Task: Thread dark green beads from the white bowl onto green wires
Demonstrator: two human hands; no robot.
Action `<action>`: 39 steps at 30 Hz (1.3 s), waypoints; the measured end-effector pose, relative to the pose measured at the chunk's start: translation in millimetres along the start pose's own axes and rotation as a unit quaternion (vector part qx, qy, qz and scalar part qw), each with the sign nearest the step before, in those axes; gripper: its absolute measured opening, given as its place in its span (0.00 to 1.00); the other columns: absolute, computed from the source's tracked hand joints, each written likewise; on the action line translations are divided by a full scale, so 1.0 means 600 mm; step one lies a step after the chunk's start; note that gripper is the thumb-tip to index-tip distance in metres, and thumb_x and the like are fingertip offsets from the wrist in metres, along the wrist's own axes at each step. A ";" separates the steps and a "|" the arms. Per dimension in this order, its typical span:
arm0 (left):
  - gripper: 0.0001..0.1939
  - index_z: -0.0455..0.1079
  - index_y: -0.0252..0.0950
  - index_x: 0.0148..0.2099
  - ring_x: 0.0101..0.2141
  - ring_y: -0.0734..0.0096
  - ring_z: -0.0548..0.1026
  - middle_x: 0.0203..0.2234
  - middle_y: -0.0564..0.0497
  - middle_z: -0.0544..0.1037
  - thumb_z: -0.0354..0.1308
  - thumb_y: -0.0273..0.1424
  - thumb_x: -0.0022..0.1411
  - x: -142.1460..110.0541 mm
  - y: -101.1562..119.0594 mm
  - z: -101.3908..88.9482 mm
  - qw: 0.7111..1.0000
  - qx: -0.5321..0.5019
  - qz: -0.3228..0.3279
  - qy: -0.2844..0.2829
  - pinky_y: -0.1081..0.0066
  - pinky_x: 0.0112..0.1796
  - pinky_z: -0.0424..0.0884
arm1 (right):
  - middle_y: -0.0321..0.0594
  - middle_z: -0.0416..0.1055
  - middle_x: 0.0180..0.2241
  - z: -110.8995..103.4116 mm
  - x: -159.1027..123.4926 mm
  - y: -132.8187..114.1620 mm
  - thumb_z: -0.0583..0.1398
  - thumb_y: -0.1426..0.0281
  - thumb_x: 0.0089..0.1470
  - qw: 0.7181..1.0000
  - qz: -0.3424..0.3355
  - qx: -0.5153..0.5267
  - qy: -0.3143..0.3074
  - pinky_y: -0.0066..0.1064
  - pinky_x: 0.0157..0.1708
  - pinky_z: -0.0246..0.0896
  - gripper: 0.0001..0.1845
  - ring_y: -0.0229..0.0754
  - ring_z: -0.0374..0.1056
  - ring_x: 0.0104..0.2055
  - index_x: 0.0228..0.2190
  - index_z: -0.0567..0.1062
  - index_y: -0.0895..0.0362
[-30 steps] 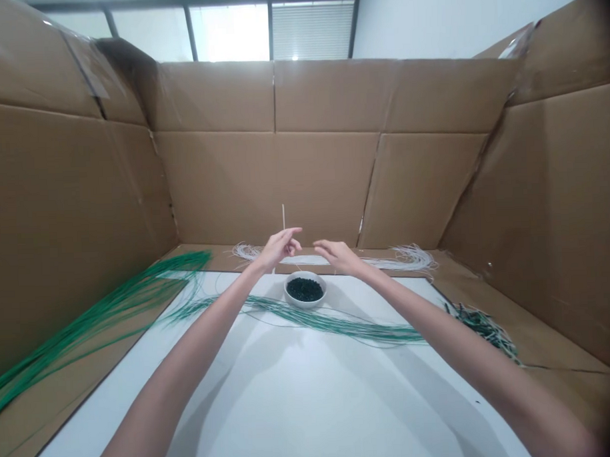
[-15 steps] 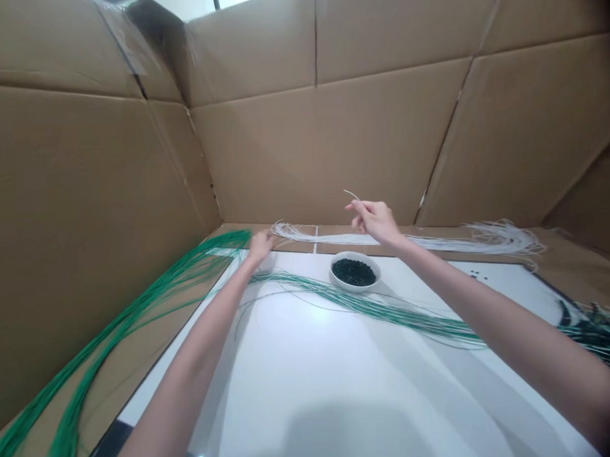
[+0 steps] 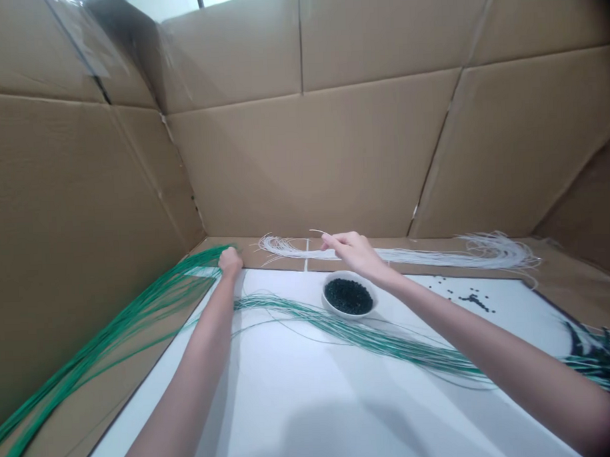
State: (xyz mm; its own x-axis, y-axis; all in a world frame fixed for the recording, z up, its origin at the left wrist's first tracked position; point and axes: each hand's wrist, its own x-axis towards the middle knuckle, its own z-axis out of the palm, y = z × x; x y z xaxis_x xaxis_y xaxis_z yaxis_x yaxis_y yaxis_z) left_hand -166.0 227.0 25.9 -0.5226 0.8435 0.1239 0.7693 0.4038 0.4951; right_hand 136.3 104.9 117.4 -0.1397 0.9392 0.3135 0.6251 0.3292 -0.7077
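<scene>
Cardboard (image 3: pixel 307 162) backs a white strand (image 3: pixel 317 230) jutting from the right hand's (image 3: pixel 356 255) fingertips (image 3: pixel 328 242).

A creased cardboard back wall (image 3: pixel 303 168) is spanning twelve o'clock, and a cardboard left wall (image 3: pixel 39 231) is meeting it from nine. A further cardboard panel (image 3: pixel 594 205) is standing at three. Clear tape (image 3: pixel 91 52) is glinting at ten. A bright window (image 3: pixel 177 3) is showing at eleven. A dark-edged white tabletop (image 3: pixel 286 402) is stretching toward six, with a shadow (image 3: pixel 352 433) falling across it. A cardboard sheet (image 3: pixel 81 403) is flanking it at eight.
</scene>
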 end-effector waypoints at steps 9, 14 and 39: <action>0.12 0.72 0.32 0.35 0.35 0.68 0.73 0.33 0.48 0.76 0.54 0.35 0.53 -0.169 0.109 -0.109 0.948 -0.218 0.230 0.019 0.74 0.38 0.67 | 0.41 0.73 0.33 0.028 -0.013 -0.005 0.48 0.58 0.54 0.990 -0.042 0.130 -0.022 0.31 0.38 0.56 0.22 0.42 0.66 0.37 0.35 0.76 0.56; 0.13 0.72 0.31 0.32 0.31 0.68 0.73 0.28 0.47 0.77 0.57 0.36 0.50 -0.323 0.158 -0.151 0.804 -0.441 0.367 -0.155 0.72 0.35 0.68 | 0.39 0.68 0.44 0.033 -0.051 -0.038 0.49 0.58 0.53 0.963 -0.115 0.240 0.047 0.34 0.45 0.56 0.19 0.42 0.63 0.46 0.41 0.73 0.50; 0.12 0.68 0.29 0.26 0.23 0.82 0.67 0.24 0.52 0.70 0.62 0.34 0.46 -0.377 0.170 -0.083 0.662 -0.525 0.261 -0.467 0.69 0.37 0.67 | 0.39 0.70 0.22 -0.042 -0.104 0.021 0.61 0.58 0.40 0.964 -0.064 0.256 -0.029 0.26 0.23 0.55 0.16 0.37 0.64 0.27 0.21 0.78 0.60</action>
State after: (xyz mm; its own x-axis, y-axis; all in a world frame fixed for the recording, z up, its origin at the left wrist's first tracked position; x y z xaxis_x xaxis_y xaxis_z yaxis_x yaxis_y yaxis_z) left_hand 12.1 59.7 91.4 0.5472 0.8193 0.1710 -0.1805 -0.0840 0.9800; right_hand 172.4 48.1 105.0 -0.2426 0.8871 0.3927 0.1421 0.4329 -0.8902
